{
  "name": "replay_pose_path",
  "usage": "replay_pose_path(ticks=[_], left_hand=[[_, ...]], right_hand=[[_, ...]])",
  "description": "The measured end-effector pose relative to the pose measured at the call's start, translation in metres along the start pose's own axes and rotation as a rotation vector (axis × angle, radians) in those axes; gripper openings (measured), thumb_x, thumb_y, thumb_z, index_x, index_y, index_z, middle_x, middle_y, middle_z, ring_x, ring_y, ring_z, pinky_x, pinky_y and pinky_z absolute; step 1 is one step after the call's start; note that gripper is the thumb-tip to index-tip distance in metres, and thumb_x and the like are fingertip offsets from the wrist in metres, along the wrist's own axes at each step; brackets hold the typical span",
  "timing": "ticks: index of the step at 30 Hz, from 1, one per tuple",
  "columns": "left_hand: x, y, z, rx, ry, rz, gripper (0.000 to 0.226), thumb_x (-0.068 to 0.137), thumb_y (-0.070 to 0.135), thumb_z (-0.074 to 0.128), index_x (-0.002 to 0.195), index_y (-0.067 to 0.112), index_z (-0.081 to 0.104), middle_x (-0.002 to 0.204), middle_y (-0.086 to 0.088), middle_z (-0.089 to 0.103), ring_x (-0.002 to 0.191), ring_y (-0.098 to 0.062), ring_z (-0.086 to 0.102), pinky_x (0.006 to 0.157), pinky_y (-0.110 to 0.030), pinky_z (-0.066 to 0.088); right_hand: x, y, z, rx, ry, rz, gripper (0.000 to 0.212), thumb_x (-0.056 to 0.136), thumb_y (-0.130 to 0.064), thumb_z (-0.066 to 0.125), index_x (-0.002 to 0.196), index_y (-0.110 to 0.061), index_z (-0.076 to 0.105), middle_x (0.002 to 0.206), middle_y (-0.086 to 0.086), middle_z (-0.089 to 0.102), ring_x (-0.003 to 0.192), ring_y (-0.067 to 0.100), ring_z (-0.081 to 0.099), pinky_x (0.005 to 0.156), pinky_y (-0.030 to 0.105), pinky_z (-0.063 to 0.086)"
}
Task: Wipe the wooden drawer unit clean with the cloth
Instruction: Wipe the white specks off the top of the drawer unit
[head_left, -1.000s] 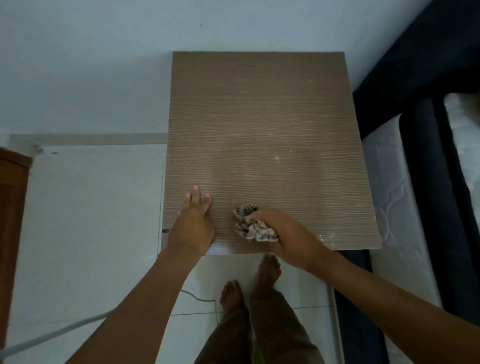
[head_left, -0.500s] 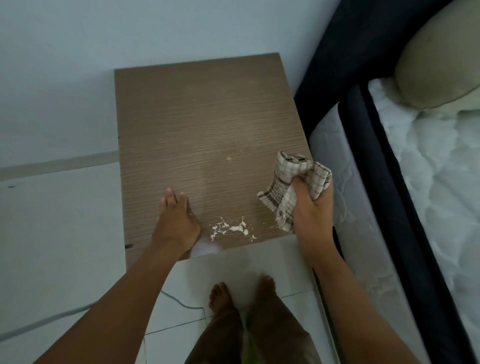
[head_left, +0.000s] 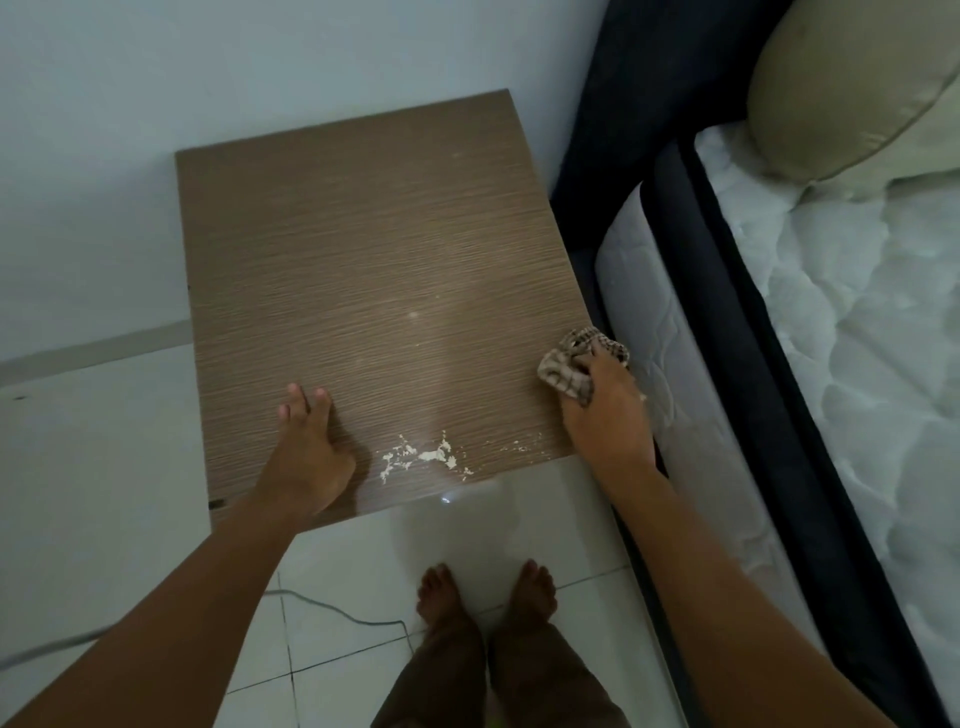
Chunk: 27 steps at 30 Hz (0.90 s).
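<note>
Pale wall (head_left: 260, 52) and white tiled floor (head_left: 104, 467) frame the wooden drawer unit (head_left: 363, 260), seen from above so that only its brown, fine-grained top shows, standing against the wall with the bed close on its right. On that top, near the front edge and left of centre, the left hand (head_left: 306, 457) lies flat with the fingers straight and close together, palm down on the wood and holding nothing. At the right edge of the top, the right hand (head_left: 608, 410) grips the cloth (head_left: 563, 371), a bunched checked rag in beige and brown, its fingers curled round it; the cloth sits at the very edge of the board, whether pressed onto it cannot be told. Between the two hands, just behind the front edge, a scatter of white crumbs (head_left: 426, 457) lies on the wood, with a thinner trail of specks running toward the right hand. A small pale spot marks the middle of the top. Beside the unit, a dark bed frame (head_left: 691, 260) carries a white quilted mattress (head_left: 857, 338) with a beige pillow (head_left: 841, 93) at its head. Below the front edge, two bare feet (head_left: 441, 597) stand on the tiles under brown trouser legs, and a grey cable (head_left: 332, 608) runs across the floor to their left.
</note>
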<state>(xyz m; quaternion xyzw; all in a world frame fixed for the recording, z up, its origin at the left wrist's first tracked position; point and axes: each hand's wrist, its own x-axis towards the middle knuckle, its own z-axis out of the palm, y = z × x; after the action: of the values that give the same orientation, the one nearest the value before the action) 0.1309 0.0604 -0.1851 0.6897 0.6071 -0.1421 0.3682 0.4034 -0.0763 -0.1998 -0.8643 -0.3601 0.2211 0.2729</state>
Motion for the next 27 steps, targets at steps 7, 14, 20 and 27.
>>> replay_pose_path(ticks=[7, 14, 20, 27], left_hand=[[0.000, -0.001, 0.001, -0.017, -0.001, 0.008, 0.078, 0.094, 0.013, 0.049, 0.155, 0.017, 0.001, 0.161, -0.004, -0.019, 0.149, -0.026, -0.015, 0.120, -0.045, 0.004], [0.002, -0.005, -0.009, -0.054, -0.098, 0.014, 0.073, 0.097, 0.019, 0.044, 0.155, 0.023, 0.001, 0.160, 0.003, -0.023, 0.148, -0.020, -0.017, 0.120, -0.043, 0.001], [0.003, -0.010, -0.017, -0.049, -0.177, 0.029, 0.071, 0.098, 0.019, 0.042, 0.155, 0.026, 0.000, 0.159, 0.005, -0.024, 0.148, -0.018, -0.017, 0.119, -0.043, -0.002], [0.004, -0.012, -0.019, -0.023, -0.200, 0.046, 0.072, 0.098, 0.020, 0.041, 0.155, 0.027, -0.002, 0.159, 0.006, -0.027, 0.148, -0.018, -0.018, 0.119, -0.044, -0.002]], right_hand=[[-0.005, 0.028, -0.008, -0.454, -0.001, -0.336, 0.060, 0.091, -0.054, 0.045, 0.141, -0.021, 0.046, 0.152, 0.001, 0.039, 0.142, 0.017, 0.030, 0.119, 0.050, 0.001], [0.000, 0.043, 0.011, -0.306, -0.056, -0.317, 0.054, 0.099, -0.043, 0.026, 0.146, -0.020, 0.037, 0.159, 0.000, 0.022, 0.149, 0.013, 0.005, 0.121, 0.041, 0.000], [-0.032, 0.021, 0.035, -0.304, 0.027, -0.259, 0.050, 0.099, -0.036, 0.031, 0.143, -0.016, 0.042, 0.158, 0.005, 0.024, 0.149, 0.019, 0.010, 0.121, 0.042, 0.004], [-0.073, -0.018, 0.084, -0.247, 0.106, -0.136, 0.049, 0.098, -0.033, 0.032, 0.142, -0.015, 0.045, 0.158, 0.005, 0.026, 0.149, 0.020, 0.011, 0.121, 0.039, 0.005]])
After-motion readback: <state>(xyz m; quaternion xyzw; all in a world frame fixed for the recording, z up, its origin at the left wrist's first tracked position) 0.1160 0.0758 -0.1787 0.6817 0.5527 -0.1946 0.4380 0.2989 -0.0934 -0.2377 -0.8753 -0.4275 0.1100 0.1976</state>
